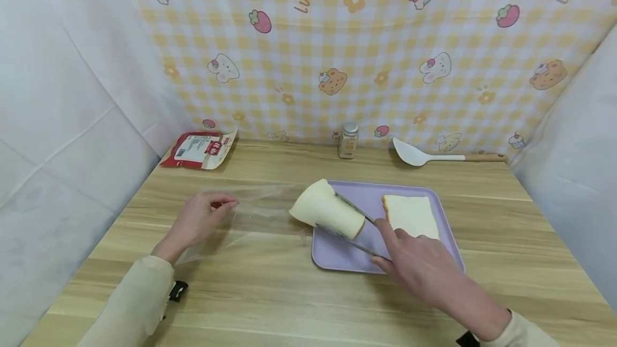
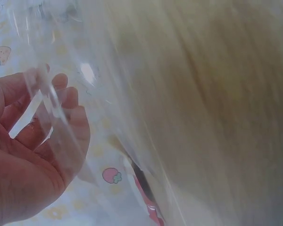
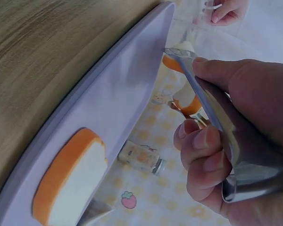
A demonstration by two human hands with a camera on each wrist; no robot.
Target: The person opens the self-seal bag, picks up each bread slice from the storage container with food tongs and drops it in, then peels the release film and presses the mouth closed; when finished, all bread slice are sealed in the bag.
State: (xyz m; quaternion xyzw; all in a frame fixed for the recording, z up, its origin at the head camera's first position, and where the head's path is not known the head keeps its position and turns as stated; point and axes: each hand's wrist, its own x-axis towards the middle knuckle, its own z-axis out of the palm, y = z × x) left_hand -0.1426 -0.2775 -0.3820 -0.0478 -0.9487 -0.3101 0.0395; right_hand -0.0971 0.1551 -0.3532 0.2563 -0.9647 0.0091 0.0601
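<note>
Tongs (image 1: 355, 209) are squeezing a bent bread slice (image 1: 325, 210) over the left part of a lilac tray (image 1: 332, 256), their two arms lying along its far and near sides. The right hand (image 1: 424, 264) is grasping the metal tongs, with the thumb on one side and curled fingers on the other. The slice's brown crust is facing right and near, while its left end is reaching past the tray's left edge and meeting the right end of a clear plastic bag (image 1: 262, 213); whether it is entering the bag I cannot tell. The left hand (image 1: 200, 221), well to the left, is pinching the bag's left part between thumb and fingers, and the film is stretching across toward the bread.

A second bread slice (image 1: 412, 216) is lying flat on the tray's right part, its brown crust showing along the left side. At the far side of the wooden table (image 1: 270, 299), a red and cream packet (image 1: 197, 150) is lying on the left, a small lidded jar (image 1: 348, 143) is standing upright near the middle, and a white spatula (image 1: 409, 153) with a wooden handle is resting on the right.
</note>
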